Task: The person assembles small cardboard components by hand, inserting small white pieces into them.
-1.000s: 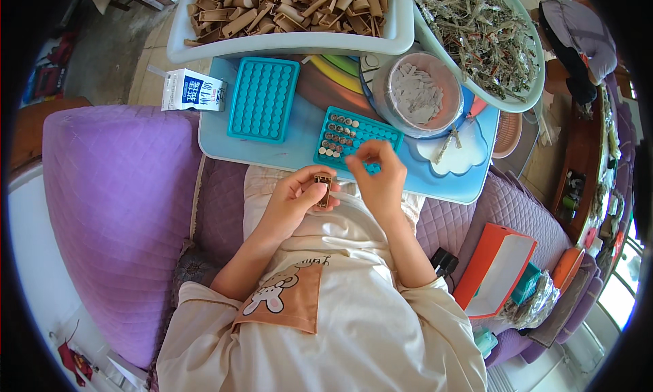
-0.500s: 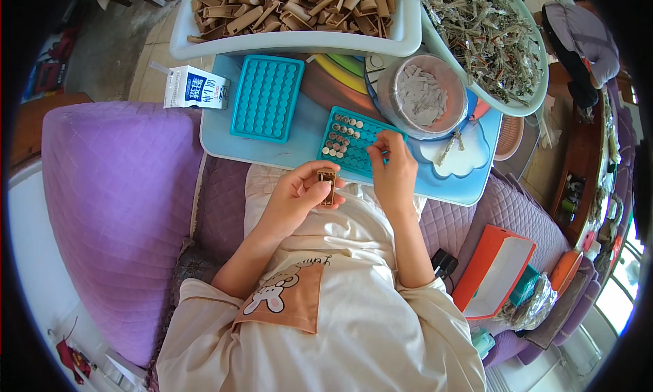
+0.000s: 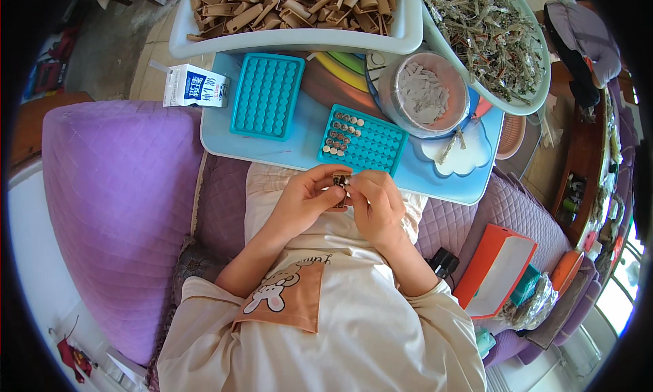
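Note:
Above my lap, my left hand point(image 3: 299, 203) grips a small brown plastic casing point(image 3: 341, 180) with a dark hollow inside. My right hand point(image 3: 379, 203) meets it there, its thumb and fingertips pinched at the casing's right edge. A tiny pale bit shows at those fingertips, too small to name. Just beyond the hands lies a teal tray of round pockets point(image 3: 381, 146). Its left part holds several small silvery discs like button cells point(image 3: 338, 135); the pockets at its right hold none.
A second teal tray point(image 3: 266, 96) lies left on the blue table point(image 3: 221, 130), beside a drink carton point(image 3: 196, 87). Behind stands a white bin point(image 3: 299, 41) of brown plastic pieces. A tub of white strips point(image 3: 423, 93) and a basin of wired parts point(image 3: 486, 42) are at right.
My right hand has come back from the disc tray, down and left, to the casing. My left hand has shifted slightly right with the casing.

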`<act>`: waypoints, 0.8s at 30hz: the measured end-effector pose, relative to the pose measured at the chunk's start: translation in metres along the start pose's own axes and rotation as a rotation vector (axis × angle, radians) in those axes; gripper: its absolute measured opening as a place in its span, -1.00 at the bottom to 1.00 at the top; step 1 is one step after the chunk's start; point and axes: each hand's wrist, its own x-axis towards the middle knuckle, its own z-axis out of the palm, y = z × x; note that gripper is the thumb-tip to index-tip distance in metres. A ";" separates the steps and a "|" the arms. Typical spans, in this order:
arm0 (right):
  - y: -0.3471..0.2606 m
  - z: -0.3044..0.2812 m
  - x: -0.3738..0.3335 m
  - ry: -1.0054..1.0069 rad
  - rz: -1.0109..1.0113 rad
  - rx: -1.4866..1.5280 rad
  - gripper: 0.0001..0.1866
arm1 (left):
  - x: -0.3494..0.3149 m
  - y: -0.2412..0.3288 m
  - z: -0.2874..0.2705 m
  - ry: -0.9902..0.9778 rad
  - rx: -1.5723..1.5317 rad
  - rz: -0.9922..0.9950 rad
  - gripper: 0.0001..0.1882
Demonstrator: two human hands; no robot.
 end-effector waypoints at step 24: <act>0.049 0.016 0.027 0.040 0.560 -0.309 -0.70 | 0.005 0.001 0.000 0.074 0.037 -0.004 -0.75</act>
